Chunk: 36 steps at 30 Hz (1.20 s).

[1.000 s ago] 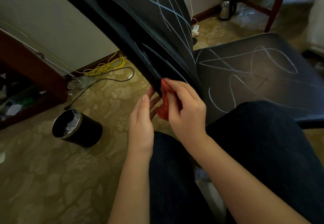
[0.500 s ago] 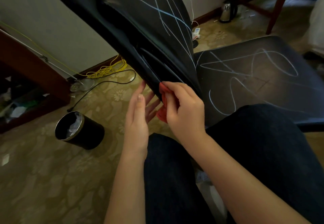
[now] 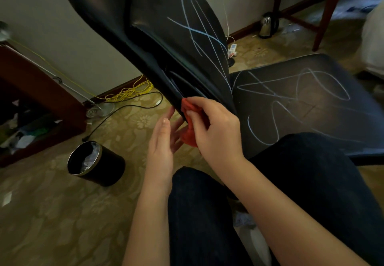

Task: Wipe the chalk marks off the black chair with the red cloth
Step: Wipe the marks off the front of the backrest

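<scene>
Right hand [image 3: 216, 132]: red cloth [image 3: 188, 137] being gripped at chair backrest [image 3: 166, 37] lower edge.
Left hand [image 3: 163, 143]: being held open, empty.
Chalk marks [image 3: 196, 30]: running upward from cloth.

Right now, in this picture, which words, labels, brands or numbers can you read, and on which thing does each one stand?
No text can be read in this view.
Chalk marks on the black chair: only loose lines and loops, no letters or numbers.
Small white item on the floor by the wall: a blue patch, perhaps a label, too small and blurred to read.
Kettle: no label shows.
</scene>
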Motion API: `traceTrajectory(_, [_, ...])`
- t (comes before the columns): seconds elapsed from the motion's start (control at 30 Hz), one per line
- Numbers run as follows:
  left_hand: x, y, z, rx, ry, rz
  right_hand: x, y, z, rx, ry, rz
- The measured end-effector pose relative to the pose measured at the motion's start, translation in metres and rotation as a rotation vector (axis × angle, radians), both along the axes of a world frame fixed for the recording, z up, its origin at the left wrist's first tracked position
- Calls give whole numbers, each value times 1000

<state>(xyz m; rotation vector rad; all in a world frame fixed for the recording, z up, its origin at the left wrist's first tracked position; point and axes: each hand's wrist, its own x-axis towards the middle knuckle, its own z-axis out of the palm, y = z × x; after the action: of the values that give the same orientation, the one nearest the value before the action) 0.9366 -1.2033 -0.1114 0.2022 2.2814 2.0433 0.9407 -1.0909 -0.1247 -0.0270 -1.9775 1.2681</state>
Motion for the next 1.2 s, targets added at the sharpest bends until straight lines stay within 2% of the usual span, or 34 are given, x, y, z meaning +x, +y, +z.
traceTrajectory(0.1, [1, -1, 5, -3, 41, 26, -1, -2, -5, 14, 40, 44])
traceTrajectory(0.27, [-3, -1, 14, 15, 62, 53, 9, 1, -34, -12, -93, 9])
traceTrajectory(0.4, [-1, -3, 18, 87, 63, 46, -2, -4, 2, 32, 6, -3])
traceTrajectory(0.57, [-4, -7, 22, 17, 93, -16, -14, -8, 26, 48, 67, 2])
traceTrajectory(0.77, [-2, -6, 22, -41, 81, -8, 9, 1, -29, -11, -169, 7])
traceTrajectory(0.93, [-1, -4, 24, -34, 67, 6, -2, 9, 2, 89, -287, 16])
traceTrajectory(1.0, [-3, -4, 27, -16, 55, 15, -7, 5, 25, 111, -252, 9])
traceTrajectory(1.1, [-6, -6, 31, 10, 34, 24, -11, -7, 51, 89, -72, -14])
traceTrajectory(1.2, [-6, -7, 31, 32, 14, 24, -13, -12, 49, 8, 4, -4])
